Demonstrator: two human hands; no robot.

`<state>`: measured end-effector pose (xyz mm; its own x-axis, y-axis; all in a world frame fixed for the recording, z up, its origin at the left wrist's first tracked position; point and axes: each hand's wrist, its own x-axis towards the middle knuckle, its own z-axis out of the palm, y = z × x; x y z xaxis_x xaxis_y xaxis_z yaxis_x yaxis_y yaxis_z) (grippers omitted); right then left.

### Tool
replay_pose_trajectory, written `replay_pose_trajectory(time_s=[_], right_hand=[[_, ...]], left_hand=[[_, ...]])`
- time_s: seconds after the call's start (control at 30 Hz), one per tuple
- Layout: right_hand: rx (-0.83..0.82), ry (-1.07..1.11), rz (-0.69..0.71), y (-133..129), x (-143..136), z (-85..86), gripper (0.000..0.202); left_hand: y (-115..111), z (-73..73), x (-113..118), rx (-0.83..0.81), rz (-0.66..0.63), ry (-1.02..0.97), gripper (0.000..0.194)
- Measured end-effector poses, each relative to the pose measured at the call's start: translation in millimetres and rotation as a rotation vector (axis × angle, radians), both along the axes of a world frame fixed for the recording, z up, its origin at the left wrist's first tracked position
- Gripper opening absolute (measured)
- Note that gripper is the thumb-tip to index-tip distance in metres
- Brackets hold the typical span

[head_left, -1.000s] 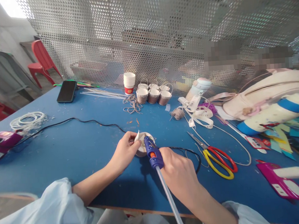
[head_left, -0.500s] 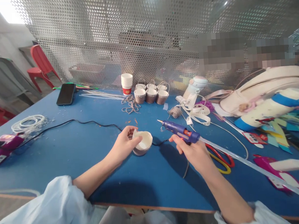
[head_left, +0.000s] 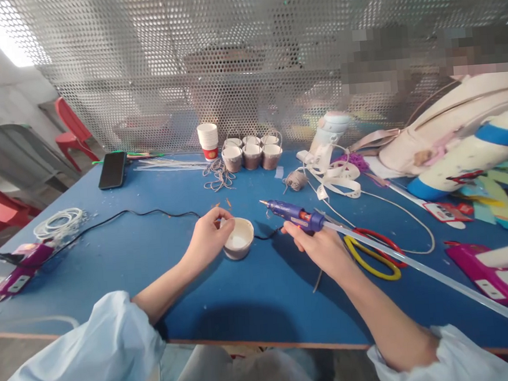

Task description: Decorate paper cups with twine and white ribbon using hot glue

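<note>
My left hand point(head_left: 211, 234) is closed in a pinch at the left rim of a short paper cup point(head_left: 239, 246). The cup stands upright on the table, white inside with a greyish-brown outer side; its left edge is hidden behind my fingers. In my right hand point(head_left: 323, 246) is a blue glue gun point(head_left: 294, 214), nozzle pointing left, to the right of the cup and apart from it. A long clear glue stick point(head_left: 416, 264) sticks out of its back end. Under and beside my right wrist lie scissors point(head_left: 387, 265) with red and yellow handles.
Behind stand several twine-wrapped cups with handles point(head_left: 252, 154), a paper cup stack point(head_left: 208, 138) and loose twine point(head_left: 219, 176). A black cord point(head_left: 151, 212) crosses the table. A phone point(head_left: 112, 170) and power strip point(head_left: 20, 269) lie left; a twine ball point(head_left: 295, 180) and bottle point(head_left: 464, 158) right.
My left thumb has drawn back from inside the cup to its left rim, and the fingers are pinched closer together. The right hand still holds the glue gun. The camera view has shifted slightly.
</note>
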<state>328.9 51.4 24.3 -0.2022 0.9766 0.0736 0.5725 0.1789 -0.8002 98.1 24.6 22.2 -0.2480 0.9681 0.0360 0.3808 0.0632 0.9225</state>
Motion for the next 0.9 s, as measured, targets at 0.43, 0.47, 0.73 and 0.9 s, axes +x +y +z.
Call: replay_pose_trajectory(time_s=[0.43,0.47,0.73,0.9], right_hand=[[0.02,0.027,0.039,1,1,-3.5,0.042],[-0.002,0.031,0.045,2,0,-3.8,0.041],[-0.022,0.078,0.089,6,-2,-7.6,0.038],[-0.013,0.074,0.101,3,-3,-5.5,0.037]], left_hand=[[9,-3.1,-2,0.05,0.017,0.196,0.006],[10,-3.0,-3,0.035,0.01,0.155,0.009],[14,2.7,-4,-0.027,-0.074,-0.016,0.032],[19,2.1,1,-0.016,-0.065,0.061,0.024]])
